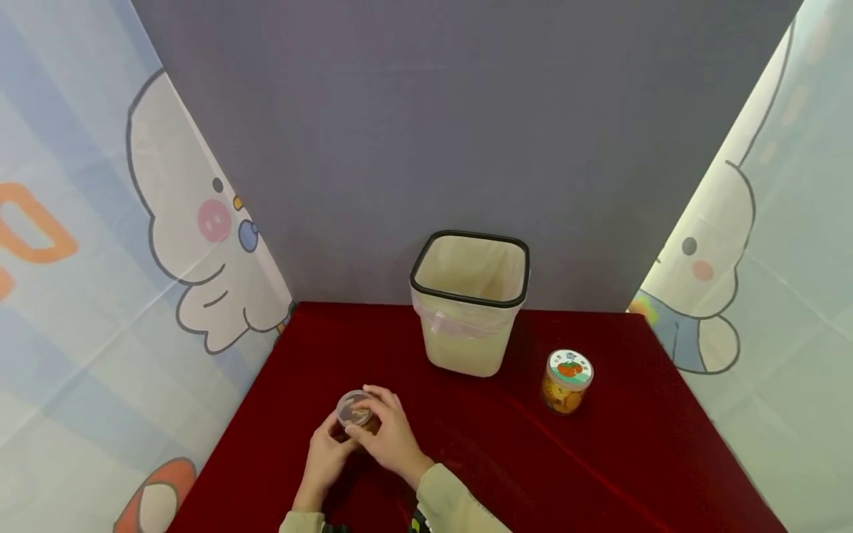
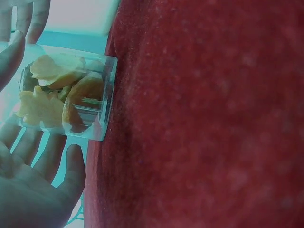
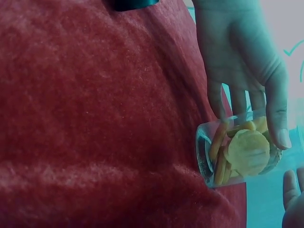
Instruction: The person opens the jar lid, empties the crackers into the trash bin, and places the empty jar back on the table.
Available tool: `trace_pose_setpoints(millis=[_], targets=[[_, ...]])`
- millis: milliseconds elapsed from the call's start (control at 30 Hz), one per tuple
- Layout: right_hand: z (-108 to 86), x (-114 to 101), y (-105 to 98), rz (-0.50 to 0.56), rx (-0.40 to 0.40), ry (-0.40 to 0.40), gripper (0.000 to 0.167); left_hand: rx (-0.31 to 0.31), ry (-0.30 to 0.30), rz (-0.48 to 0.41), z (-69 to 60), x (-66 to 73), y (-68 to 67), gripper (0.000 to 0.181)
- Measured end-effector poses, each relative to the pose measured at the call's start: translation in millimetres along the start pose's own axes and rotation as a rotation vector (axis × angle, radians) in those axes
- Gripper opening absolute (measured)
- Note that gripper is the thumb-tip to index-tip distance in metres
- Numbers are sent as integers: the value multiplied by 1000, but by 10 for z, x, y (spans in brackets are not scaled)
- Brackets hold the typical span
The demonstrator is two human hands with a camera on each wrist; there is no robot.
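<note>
A clear plastic jar [image 1: 372, 425] of yellow-orange snack pieces stands near the front left of the red cloth. My left hand [image 1: 324, 460] holds its body from the left, fingers along one side and thumb on the other. Over the jar's top my right hand [image 1: 395, 440] grips the rim of a clear, round lid [image 1: 347, 409] with thumb and bent fingers. Up close in the left wrist view, the snack pieces [image 2: 45, 107] show through the wall. In the right wrist view, my left thumb [image 3: 281, 135] lies against the upper part of the jar.
A cream bin [image 1: 466, 348] with a black rim and a thin plastic liner stands at the back. To its right is a second jar [image 1: 566, 386] of similar pieces with a printed lid. A grey curtain [image 1: 433, 148] hangs behind, patterned sheets at both sides.
</note>
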State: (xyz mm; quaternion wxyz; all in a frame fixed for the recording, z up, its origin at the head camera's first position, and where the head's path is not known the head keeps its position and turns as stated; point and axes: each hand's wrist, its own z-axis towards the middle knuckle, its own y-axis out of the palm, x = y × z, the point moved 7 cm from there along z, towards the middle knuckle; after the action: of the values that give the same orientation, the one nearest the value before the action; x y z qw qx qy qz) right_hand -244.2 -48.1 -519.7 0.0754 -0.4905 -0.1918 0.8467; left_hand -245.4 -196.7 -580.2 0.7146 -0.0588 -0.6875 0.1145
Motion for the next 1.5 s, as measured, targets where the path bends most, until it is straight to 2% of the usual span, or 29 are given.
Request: trace_pose_setpoints(millis=[133, 400, 533, 700, 833, 1067, 1300, 1500], targets=[[-32, -5, -1, 9, 55, 28, 39, 10, 13, 35, 18, -14, 8, 63], [-163, -17, 152, -41, 115, 105, 54, 32, 26, 12, 1, 19, -9, 60], [-177, -54, 170, -94, 164, 79, 56, 40, 39, 31, 9, 32, -20, 59], [-115, -59, 118, -127, 233, 42, 48, 43, 66, 41, 33, 67, -13, 56], [-92, -46, 62, -130, 269, 13, 41, 20, 46, 22, 43, 54, 23, 57], [-76, -58, 42, -134, 258, -36, 37, 18, 40, 21, 34, 54, 24, 59], [-62, -26, 20, -109, 201, -16, 36, 18, 18, 23, 19, 42, 20, 61], [-58, -4, 21, -97, 162, -34, 37, 36, 34, 31, 21, -8, -4, 61]])
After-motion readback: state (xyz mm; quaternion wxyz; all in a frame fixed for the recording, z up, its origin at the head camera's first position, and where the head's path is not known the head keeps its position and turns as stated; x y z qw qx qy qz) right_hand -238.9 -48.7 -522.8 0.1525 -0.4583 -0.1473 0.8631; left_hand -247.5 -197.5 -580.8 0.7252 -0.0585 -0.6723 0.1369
